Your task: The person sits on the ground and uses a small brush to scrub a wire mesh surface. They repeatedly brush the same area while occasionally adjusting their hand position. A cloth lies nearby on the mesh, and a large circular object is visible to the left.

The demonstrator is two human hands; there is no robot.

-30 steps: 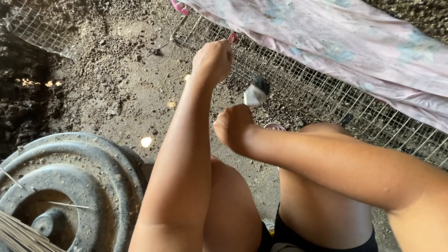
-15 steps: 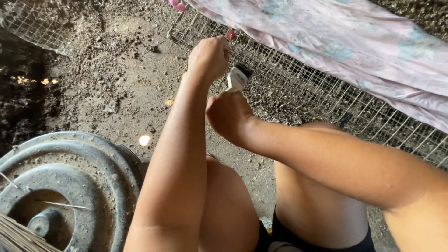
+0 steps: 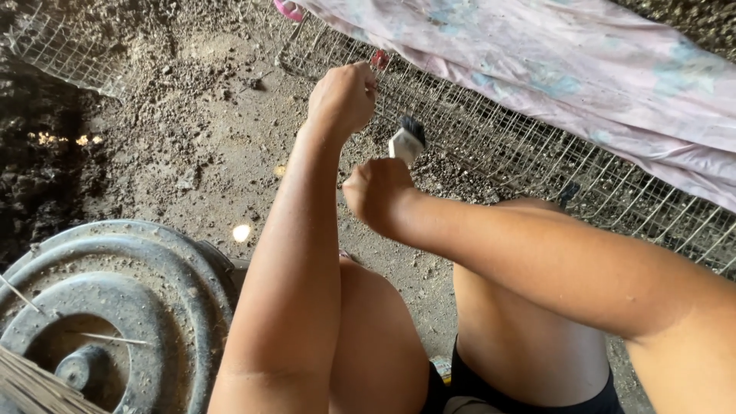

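My left hand [image 3: 343, 98] is closed on the edge of a wire mesh panel [image 3: 491, 149] that lies tilted on the dirt floor. A small red clip [image 3: 379, 59] sits on the mesh just beyond its knuckles. My right hand [image 3: 377, 192] is closed around the handle of a small brush [image 3: 406, 139] with a pale ferrule and dark bristles. The bristles point up at the mesh, just right of my left hand. Both my bare knees show below my arms.
A pink and blue patterned cloth [image 3: 583, 69] drapes over the mesh at upper right. A round grey dusty lid [image 3: 115, 307] sits at lower left, with broom straws [image 3: 31, 387] at the corner. Another mesh piece [image 3: 54, 46] lies at upper left. Crumbly dirt covers the floor [image 3: 192, 146].
The brush swung in toward my left hand, then moved back right and slightly down along the mesh. My left hand has kept its hold on the wire.
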